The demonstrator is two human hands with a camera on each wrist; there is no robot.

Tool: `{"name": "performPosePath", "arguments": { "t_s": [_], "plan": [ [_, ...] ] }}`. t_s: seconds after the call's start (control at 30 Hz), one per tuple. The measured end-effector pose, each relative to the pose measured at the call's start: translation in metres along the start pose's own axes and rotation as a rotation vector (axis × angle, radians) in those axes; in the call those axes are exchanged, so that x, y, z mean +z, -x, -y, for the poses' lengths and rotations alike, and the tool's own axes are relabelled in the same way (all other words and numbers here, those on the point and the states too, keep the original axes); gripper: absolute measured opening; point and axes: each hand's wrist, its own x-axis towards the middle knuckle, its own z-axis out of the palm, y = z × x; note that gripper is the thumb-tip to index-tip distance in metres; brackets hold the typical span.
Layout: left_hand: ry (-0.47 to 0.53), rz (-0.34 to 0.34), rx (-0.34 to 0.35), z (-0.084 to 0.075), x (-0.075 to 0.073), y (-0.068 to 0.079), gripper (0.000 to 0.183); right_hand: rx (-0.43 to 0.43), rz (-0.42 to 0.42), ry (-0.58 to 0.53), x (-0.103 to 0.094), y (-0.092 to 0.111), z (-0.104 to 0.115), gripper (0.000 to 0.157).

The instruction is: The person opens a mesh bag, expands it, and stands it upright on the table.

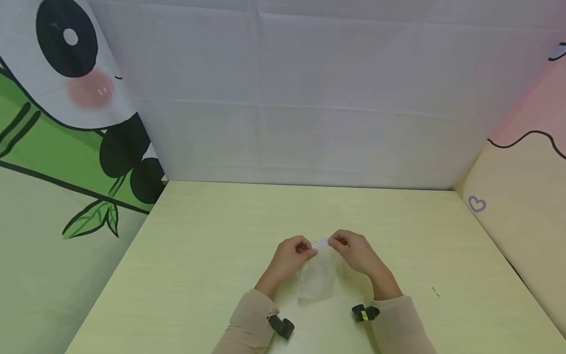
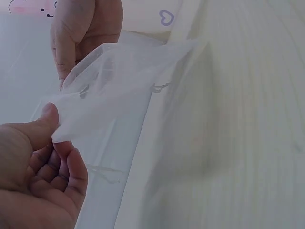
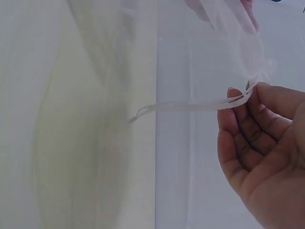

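A sheer white mesh drawstring bag [image 1: 316,278] hangs between both hands, low over the table. My left hand [image 1: 288,256] pinches its upper left edge between thumb and finger; in the left wrist view the thin fabric [image 2: 107,90] spreads out from that pinch. My right hand [image 1: 357,253] pinches the gathered upper right corner. From its fingers a white drawstring [image 3: 190,106] trails in a loop with a knotted end, seen in the right wrist view. The bag looks flat and see-through, and I cannot tell whether its mouth is open.
The pale yellow wood-grain table [image 1: 212,231] extends all around the hands. A small thread-like scrap [image 1: 436,291] lies right of the right forearm. Behind stands a white panel [image 1: 309,137]; printed cartoon walls flank both sides. Black wrist cameras [image 1: 281,326] sit on the sleeves.
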Motion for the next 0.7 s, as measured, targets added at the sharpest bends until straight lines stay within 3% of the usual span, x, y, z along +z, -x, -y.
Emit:
{"name": "performPosePath", "arguments": {
  "t_s": [0.7],
  "plan": [
    [0.263,-0.13,-0.024,0.003,-0.004,0.004,0.014,-0.072,0.015,-0.013,-0.02,0.012,0.002,0.012]
  ]
}}
